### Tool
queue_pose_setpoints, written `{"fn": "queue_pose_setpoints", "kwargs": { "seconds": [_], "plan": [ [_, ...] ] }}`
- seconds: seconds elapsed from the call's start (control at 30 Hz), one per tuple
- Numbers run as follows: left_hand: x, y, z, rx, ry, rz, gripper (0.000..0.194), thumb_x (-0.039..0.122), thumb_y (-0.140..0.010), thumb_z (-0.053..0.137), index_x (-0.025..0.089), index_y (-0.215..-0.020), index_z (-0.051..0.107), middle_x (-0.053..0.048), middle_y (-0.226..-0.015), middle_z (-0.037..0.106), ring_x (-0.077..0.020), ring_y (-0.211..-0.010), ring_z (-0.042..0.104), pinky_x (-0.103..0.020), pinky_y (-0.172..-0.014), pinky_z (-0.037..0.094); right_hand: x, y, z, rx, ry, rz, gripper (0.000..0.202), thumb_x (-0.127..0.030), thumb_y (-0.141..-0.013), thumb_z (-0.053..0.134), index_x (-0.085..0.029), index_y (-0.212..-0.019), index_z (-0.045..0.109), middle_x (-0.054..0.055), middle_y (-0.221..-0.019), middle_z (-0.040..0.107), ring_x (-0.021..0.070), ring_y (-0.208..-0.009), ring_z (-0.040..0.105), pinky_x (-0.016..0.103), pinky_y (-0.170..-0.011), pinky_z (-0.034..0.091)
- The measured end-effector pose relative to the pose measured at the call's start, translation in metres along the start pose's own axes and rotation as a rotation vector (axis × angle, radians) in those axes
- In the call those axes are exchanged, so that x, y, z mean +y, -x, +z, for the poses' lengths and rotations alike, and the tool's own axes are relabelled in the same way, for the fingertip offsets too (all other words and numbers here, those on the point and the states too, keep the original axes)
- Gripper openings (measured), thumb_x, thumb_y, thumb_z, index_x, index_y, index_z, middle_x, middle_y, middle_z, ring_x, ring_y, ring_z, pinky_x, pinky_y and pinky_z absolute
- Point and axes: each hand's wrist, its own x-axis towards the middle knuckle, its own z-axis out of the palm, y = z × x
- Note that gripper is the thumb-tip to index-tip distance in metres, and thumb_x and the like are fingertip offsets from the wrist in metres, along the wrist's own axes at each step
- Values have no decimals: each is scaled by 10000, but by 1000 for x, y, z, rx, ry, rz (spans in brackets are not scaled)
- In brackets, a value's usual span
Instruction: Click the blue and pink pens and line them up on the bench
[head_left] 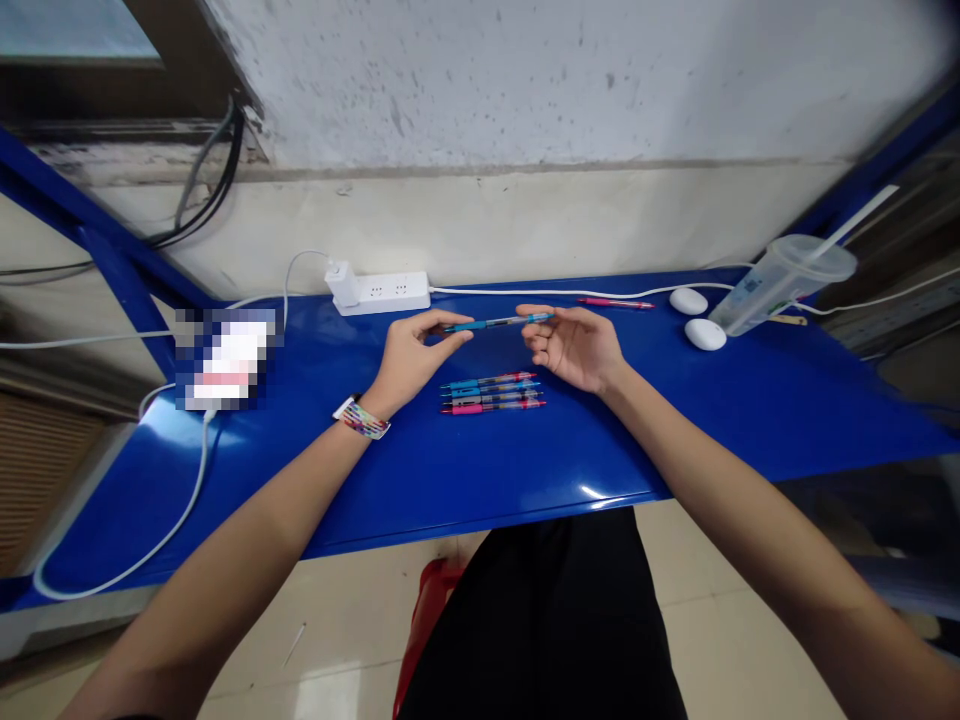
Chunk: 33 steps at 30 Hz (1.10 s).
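Observation:
A blue pen point(499, 322) is held level above the blue table point(450, 470), between my two hands. My left hand point(416, 355), with a patterned band at its wrist, pinches the pen's left end between thumb and fingers. The pen's right end lies between the thumb and forefinger of my right hand point(576, 348), whose other fingers curl loosely below. Just under the hands, several pens point(491, 393) lie side by side in a row, with blue, grey and pink grips.
A pink pen point(616, 303) lies near the back edge. Two white rounded cases point(706, 334) and a clear cup point(780, 285) with a straw stand at the right. A white power strip point(384, 293) sits along the wall. At the left lies a blurred-out device point(229, 360) on a white cable point(199, 480).

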Motion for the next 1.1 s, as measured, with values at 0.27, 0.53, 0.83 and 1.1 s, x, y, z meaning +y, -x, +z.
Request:
{"fn": "queue_pose_setpoints", "kwargs": {
  "seconds": [0.27, 0.53, 0.83, 1.1],
  "plan": [
    [7, 2, 2, -16, 43, -23, 225, 396, -895, 927, 250, -1065, 915, -85, -1089, 895, -261, -1002, 817, -425, -933, 652, 7, -4, -3, 103, -91, -23, 268, -282, -855, 766, -216, -1114, 794, 45, -919, 830, 162, -756, 740, 280, -758, 684],
    [5, 2, 3, 1, 50, -10, 208, 376, -912, 919, 259, -1083, 910, -80, -1104, 893, -253, -1005, 819, -419, -931, 655, 5, -2, -2, 84, 23, -50, 342, -343, -870, 708, -215, -1181, 767, 45, -934, 811, 163, -797, 729, 304, -807, 674],
    [-1, -2, 1, 26, 30, -15, 224, 407, -913, 912, 271, -1090, 912, -68, -1066, 896, -236, -925, 803, -398, -862, 655, 4, -1, 3, 72, 12, -49, 463, -437, -934, 655, -195, -1312, 773, 87, -1118, 854, 185, -876, 763, 309, -829, 689],
    [3, -1, 1, 20, 36, 2, 204, 383, -921, 910, 268, -1088, 916, -74, -1107, 896, -253, -1012, 821, -413, -943, 655, 9, -4, 5, 87, -55, -29, 349, -347, -907, 742, -207, -1223, 792, 59, -1074, 864, 157, -854, 784, 264, -826, 691]
  ]
}}
